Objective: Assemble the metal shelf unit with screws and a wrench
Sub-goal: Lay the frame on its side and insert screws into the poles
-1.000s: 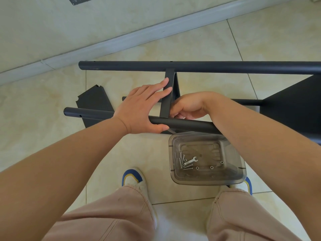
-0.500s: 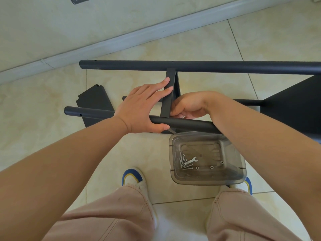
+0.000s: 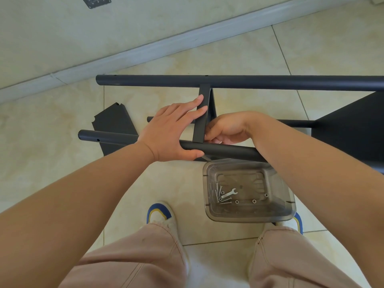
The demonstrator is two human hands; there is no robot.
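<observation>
Leftmost, a loose dark panel [image 3: 113,121] is seen lying flat on the tiled floor [image 3: 52,142], its notched edge toward the wall, with open tile all round its left side. Across it the near tube [image 3: 108,138] of the shelf frame is laid, its open end pointing left; the far tube [image 3: 270,82] runs parallel beyond, with bare floor between the two. The near tube is steadied by the left hand [image 3: 172,132]: the thumb is hooked under the tube while the straight fingers are laid against the left edge of the crossbar [image 3: 201,119] that joins the two tubes. Just right of the crossbar, the right hand [image 3: 226,129] is held with fingers curled at the joint; something small is possibly pinched there, but it is hidden. Nearer the person, a clear plastic bin [image 3: 288,206] stands just beside the tube, holding the wrench [image 3: 229,193] and loose screws [image 3: 218,193]. Farther right, a mounted shelf plate [image 3: 353,125] fills the frame to the picture's edge.
</observation>
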